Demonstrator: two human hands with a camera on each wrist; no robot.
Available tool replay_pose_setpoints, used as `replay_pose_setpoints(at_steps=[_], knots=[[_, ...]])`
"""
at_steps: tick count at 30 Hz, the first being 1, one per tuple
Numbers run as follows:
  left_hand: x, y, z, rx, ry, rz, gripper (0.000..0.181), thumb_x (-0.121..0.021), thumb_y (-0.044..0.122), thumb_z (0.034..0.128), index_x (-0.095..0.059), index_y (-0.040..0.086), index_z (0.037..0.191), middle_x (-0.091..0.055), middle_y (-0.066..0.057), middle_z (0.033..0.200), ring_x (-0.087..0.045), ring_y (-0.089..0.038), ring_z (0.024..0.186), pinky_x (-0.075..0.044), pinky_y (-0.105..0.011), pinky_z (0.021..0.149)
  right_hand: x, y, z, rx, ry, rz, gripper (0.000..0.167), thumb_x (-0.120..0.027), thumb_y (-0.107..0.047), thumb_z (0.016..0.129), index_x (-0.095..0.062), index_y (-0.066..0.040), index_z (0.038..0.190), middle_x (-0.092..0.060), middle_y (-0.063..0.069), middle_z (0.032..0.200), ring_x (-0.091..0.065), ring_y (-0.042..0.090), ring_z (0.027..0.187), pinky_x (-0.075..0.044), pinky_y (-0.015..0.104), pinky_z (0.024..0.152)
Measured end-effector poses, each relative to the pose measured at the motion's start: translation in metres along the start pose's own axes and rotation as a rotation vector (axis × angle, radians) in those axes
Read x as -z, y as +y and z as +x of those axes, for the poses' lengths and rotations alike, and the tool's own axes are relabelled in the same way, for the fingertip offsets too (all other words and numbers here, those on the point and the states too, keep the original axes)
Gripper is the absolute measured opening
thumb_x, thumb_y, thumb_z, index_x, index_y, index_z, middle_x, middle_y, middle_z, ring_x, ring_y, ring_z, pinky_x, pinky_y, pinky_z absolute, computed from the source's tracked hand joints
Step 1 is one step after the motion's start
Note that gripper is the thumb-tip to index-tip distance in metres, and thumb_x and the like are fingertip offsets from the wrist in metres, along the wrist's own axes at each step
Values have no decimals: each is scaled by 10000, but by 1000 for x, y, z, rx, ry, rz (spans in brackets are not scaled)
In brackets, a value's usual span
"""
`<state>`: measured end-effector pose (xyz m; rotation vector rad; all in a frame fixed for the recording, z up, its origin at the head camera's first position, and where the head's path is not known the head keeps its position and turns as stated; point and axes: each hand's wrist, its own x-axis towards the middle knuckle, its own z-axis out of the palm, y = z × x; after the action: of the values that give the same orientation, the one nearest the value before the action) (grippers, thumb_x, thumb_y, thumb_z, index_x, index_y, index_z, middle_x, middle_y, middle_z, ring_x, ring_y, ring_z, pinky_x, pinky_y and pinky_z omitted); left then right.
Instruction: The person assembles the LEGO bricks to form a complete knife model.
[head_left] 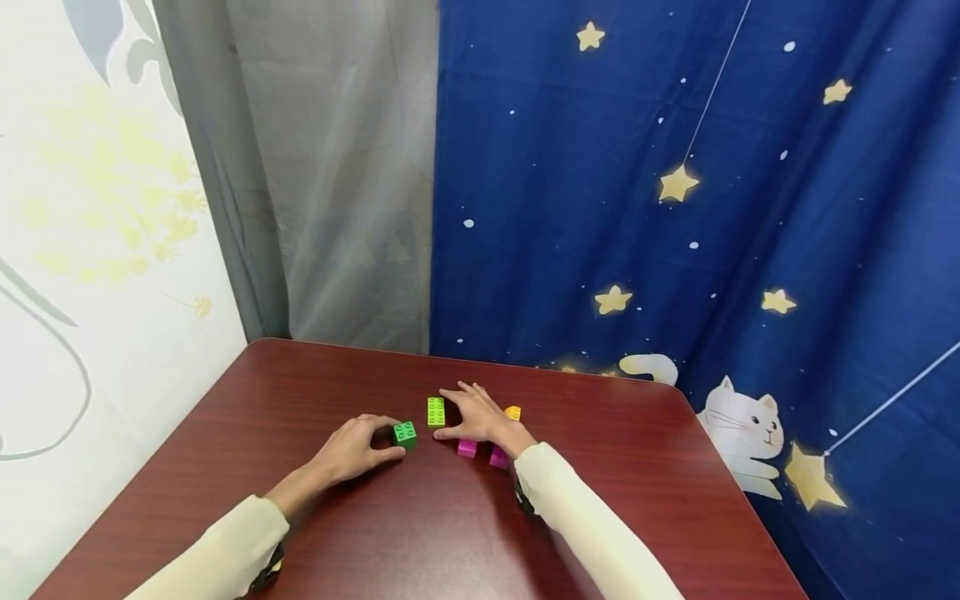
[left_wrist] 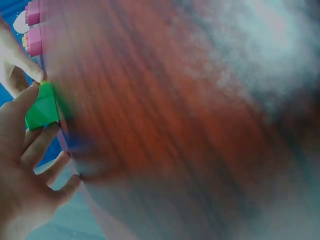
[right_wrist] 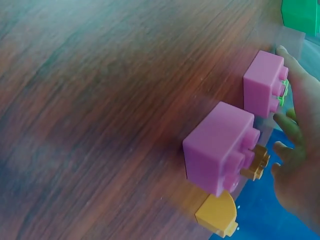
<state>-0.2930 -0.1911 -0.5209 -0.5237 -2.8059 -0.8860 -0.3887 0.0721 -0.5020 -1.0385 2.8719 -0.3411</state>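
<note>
My left hand pinches a green square block between thumb and fingers, the block standing on the table. The left wrist view shows the same green block between the thumb and fingers of that hand. Just right of it lies a lime green brick, studs up. My right hand hovers with spread fingers at the right side of the lime brick; whether it touches it cannot be told. Beneath that hand are two pink blocks, partly hidden in the head view.
A yellow-orange piece lies beyond my right wrist. In the right wrist view, a yellow curved piece and a brownish-orange one are beside the nearer pink block. Curtains stand behind the reddish-brown table.
</note>
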Motion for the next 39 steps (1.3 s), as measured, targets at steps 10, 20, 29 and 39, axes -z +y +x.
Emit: replay_pose_setpoints(at_steps=[10,20,29,39], knots=[[-6,1,3,-7,25,31,415,-837,403,880,-746,163,1206,-736,7,1141,-664,-260,1098,-543,-517,908,-4,-1,5,24,-2,-14,830,-750,-538,922,-465,-94,1563,-504,89,1568,-336,317,1525,-200,494,1253],[-6,-1,6,-18,36,12,393,-833,377,889,-746,147,1196,-740,12,1113,-672,-251,1076,-550,-509,893,-3,-1,12,35,16,-50,753,-752,-487,941,-503,-106,1541,-556,77,1513,-428,255,1465,-238,483,1243],[-3,-2,8,5,4,-64,377,-816,347,913,-725,147,1220,-743,12,1096,-709,-184,1014,-572,-466,871,-2,0,10,41,24,-28,760,-740,-492,949,-489,-100,1549,-516,112,1548,-398,262,1489,-228,481,1246],[0,-2,3,26,2,-78,387,-807,339,924,-715,142,1244,-749,-18,1121,-713,-198,1040,-573,-469,885,-1,3,5,21,51,55,729,-776,-486,922,-546,-121,1510,-523,129,1529,-440,284,1456,-293,499,1218]])
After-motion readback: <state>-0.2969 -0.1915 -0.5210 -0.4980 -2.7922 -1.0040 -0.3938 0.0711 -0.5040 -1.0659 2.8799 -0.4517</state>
